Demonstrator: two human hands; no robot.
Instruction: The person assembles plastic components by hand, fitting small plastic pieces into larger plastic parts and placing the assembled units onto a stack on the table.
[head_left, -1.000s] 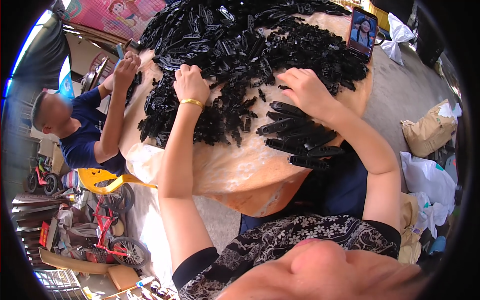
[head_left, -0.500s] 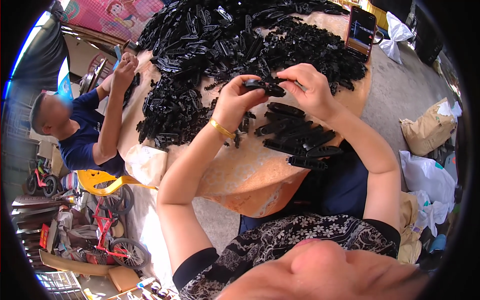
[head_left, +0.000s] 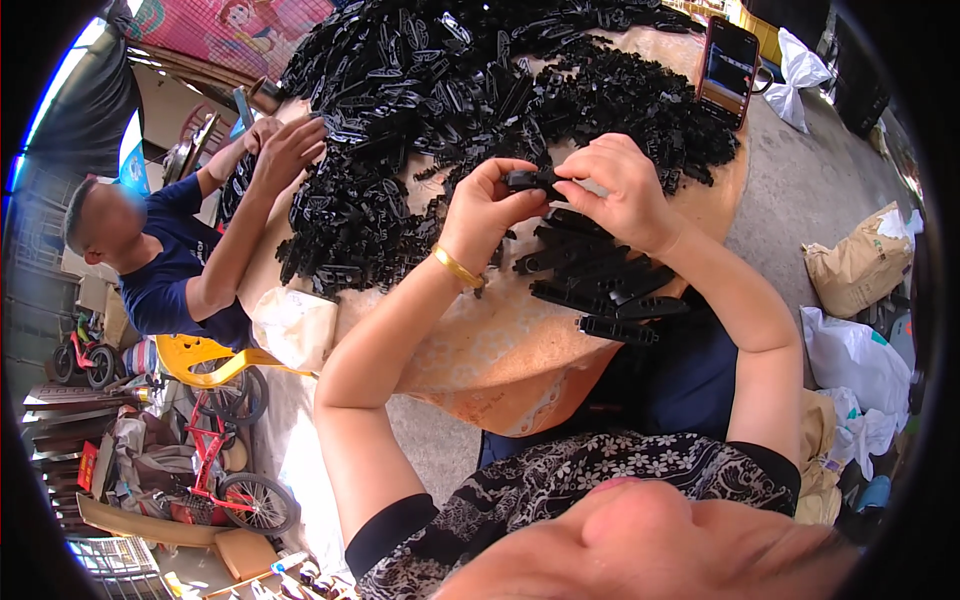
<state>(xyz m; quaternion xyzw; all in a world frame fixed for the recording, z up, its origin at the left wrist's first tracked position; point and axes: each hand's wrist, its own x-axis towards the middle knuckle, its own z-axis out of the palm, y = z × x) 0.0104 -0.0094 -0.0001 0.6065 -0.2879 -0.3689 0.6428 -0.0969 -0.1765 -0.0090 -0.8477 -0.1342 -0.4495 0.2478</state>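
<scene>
right hand (head_left: 625,195) just closed in on the black part (head_left: 523,181), so it's looking like a two-handed step now. left hand (head_left: 487,207) pinches its left end, right fingertips seem to pinch the right, between far heap (head_left: 420,90) and near-right stack (head_left: 605,270).

The parts (head_left: 440,85) are black, bracelet (head_left: 457,267) gold, tablecloth (head_left: 490,345) patterned orange, and blouse (head_left: 625,465) black with white flowers.
</scene>
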